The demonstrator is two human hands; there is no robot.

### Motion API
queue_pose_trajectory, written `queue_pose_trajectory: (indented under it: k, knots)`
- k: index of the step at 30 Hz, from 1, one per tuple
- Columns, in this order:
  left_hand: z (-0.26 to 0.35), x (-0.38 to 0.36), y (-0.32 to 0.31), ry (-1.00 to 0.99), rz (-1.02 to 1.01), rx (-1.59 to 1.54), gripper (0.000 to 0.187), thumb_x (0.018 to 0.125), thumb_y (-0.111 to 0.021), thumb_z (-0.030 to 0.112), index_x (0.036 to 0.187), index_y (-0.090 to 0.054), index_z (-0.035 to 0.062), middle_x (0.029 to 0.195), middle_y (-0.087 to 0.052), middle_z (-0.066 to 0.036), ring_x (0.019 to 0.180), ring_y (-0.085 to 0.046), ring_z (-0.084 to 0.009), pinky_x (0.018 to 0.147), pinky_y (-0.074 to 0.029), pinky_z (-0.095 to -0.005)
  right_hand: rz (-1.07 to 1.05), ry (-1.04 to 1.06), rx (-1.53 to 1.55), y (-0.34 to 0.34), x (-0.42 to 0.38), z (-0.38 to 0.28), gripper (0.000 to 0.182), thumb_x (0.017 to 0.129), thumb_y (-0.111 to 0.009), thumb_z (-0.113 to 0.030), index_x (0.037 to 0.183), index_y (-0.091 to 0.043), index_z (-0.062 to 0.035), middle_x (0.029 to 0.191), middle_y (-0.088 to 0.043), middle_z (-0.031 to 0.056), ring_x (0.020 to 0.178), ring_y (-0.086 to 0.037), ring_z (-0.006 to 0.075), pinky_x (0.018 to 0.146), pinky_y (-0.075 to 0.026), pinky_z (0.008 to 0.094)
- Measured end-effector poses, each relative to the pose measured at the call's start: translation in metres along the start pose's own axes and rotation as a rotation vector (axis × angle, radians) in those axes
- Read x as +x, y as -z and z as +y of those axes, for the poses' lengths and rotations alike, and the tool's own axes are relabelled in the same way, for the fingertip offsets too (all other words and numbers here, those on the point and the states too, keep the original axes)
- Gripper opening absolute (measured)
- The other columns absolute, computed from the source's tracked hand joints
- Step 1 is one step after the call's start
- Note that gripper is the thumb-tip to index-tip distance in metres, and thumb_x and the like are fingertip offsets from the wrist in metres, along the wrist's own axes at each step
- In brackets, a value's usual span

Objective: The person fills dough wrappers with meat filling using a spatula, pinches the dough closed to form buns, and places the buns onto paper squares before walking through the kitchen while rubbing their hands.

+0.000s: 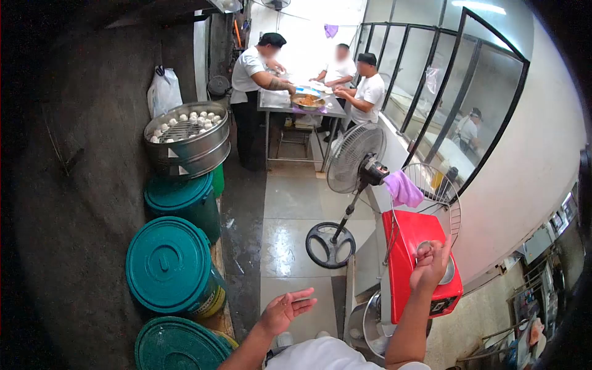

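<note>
My right hand (430,266) is raised over a red machine (410,259), its fingers closed around a round metal part (448,271) on the machine's top. My left hand (285,310) hovers palm up above the tiled floor, fingers spread, holding nothing. My white shirt shows at the bottom edge.
A standing fan (354,161) with a purple cloth (403,189) is ahead. Green lidded bins (169,266) line the left wall below a metal steamer (188,140) of white buns. Three people work at a steel table (301,103) at the far end. A wire rack (436,185) stands behind the machine.
</note>
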State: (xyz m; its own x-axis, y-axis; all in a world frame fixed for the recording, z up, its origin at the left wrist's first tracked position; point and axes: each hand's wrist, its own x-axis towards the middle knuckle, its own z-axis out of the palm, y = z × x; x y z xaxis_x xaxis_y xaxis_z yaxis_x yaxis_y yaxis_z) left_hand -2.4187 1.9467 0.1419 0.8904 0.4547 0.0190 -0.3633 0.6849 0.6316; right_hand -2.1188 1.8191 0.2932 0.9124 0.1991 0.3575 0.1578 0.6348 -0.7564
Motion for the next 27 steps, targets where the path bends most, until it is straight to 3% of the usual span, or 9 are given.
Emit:
queue_pose_trajectory:
  k: [8, 10, 14, 17, 19, 20, 21, 24, 27]
  knots:
    - [0.018, 0.013, 0.004, 0.0, -0.06, 0.025, 0.065, 0.094, -0.047, 0.048, 0.131, -0.046, -0.0055, 0.142, -0.041, -0.018, 0.122, -0.051, -0.0288, 0.104, -0.038, -0.0417, -0.007, -0.146, -0.045, -0.006, -0.031, 0.02, 0.065, 0.09, -0.058, -0.014, 0.144, -0.024, -0.0045, 0.09, -0.05, 0.0032, 0.062, -0.053, 0.0117, 0.055, -0.048, 0.0271]
    - [0.046, 0.033, -0.003, -0.176, 0.008, 0.245, 0.07, 0.091, -0.049, 0.053, 0.129, -0.048, -0.0069, 0.136, -0.048, -0.019, 0.12, -0.053, -0.0314, 0.103, -0.04, -0.0441, -0.037, -0.179, -0.05, -0.004, -0.042, 0.029, 0.063, 0.09, -0.058, -0.013, 0.143, -0.027, -0.0042, 0.09, -0.05, 0.0034, 0.062, -0.053, 0.0116, 0.055, -0.048, 0.0271]
    - [0.134, 0.068, -0.042, -0.475, -0.125, 0.405, 0.068, 0.089, -0.053, 0.053, 0.124, -0.053, -0.0053, 0.13, -0.054, -0.02, 0.116, -0.055, -0.0306, 0.102, -0.041, -0.0451, -0.303, -0.379, -0.167, -0.005, -0.056, 0.051, 0.045, 0.089, -0.057, -0.009, 0.131, -0.044, -0.0017, 0.089, -0.051, 0.0029, 0.064, -0.054, 0.0111, 0.057, -0.049, 0.0276]
    - [0.212, 0.1, -0.077, -0.463, -0.268, 0.735, 0.067, 0.089, -0.052, 0.053, 0.123, -0.055, -0.0049, 0.129, -0.054, -0.02, 0.116, -0.056, -0.0309, 0.101, -0.041, -0.045, -0.439, -0.492, -0.294, -0.009, -0.085, 0.055, 0.032, 0.09, -0.057, -0.011, 0.121, -0.055, -0.0018, 0.086, -0.051, 0.0009, 0.07, -0.053, 0.0093, 0.064, -0.047, 0.0249]
    - [0.235, 0.103, -0.105, -0.459, -0.275, 0.851, 0.067, 0.089, -0.052, 0.053, 0.123, -0.054, -0.0049, 0.13, -0.054, -0.02, 0.117, -0.055, -0.0312, 0.101, -0.041, -0.045, -0.785, -0.535, -0.372, -0.008, -0.099, 0.066, 0.028, 0.09, -0.057, -0.009, 0.117, -0.057, -0.0015, 0.087, -0.051, 0.0011, 0.073, -0.052, 0.0093, 0.067, -0.046, 0.0237]
    - [0.24, 0.103, -0.118, -0.653, -0.227, 0.79, 0.065, 0.09, -0.053, 0.051, 0.123, -0.055, -0.0049, 0.128, -0.055, -0.02, 0.116, -0.056, -0.0284, 0.101, -0.041, -0.0409, -0.882, -0.478, -0.5, -0.004, -0.105, 0.075, 0.026, 0.09, -0.058, -0.008, 0.116, -0.058, -0.0015, 0.088, -0.051, 0.001, 0.076, -0.05, 0.0088, 0.069, -0.044, 0.0226]
    - [0.243, 0.103, -0.125, -0.844, -0.175, 0.722, 0.063, 0.09, -0.054, 0.049, 0.123, -0.055, -0.0049, 0.126, -0.056, -0.02, 0.115, -0.056, -0.0256, 0.1, -0.041, -0.0367, -0.887, -0.474, -0.492, -0.006, -0.112, 0.078, 0.026, 0.09, -0.058, -0.008, 0.116, -0.058, -0.0015, 0.088, -0.051, 0.001, 0.076, -0.05, 0.0088, 0.069, -0.044, 0.0226]
    - [0.201, 0.073, -0.098, -0.934, -0.241, 0.335, 0.062, 0.09, -0.054, 0.049, 0.121, -0.056, -0.0045, 0.127, -0.055, -0.021, 0.118, -0.054, -0.0319, 0.102, -0.041, -0.0435, -0.961, -0.48, -0.425, -0.011, -0.124, 0.089, 0.028, 0.09, -0.058, -0.007, 0.118, -0.057, -0.0019, 0.092, -0.05, 0.0013, 0.079, -0.051, 0.0079, 0.072, -0.046, 0.0228]
    - [0.117, 0.048, -0.038, -0.718, -0.102, 0.207, 0.064, 0.089, -0.054, 0.052, 0.119, -0.057, -0.0049, 0.126, -0.056, -0.021, 0.117, -0.054, -0.0346, 0.102, -0.04, -0.0476, -1.04, -0.332, -0.544, -0.019, -0.124, 0.079, 0.03, 0.091, -0.058, -0.009, 0.12, -0.056, -0.0018, 0.092, -0.05, 0.002, 0.079, -0.051, 0.0086, 0.071, -0.045, 0.0227]
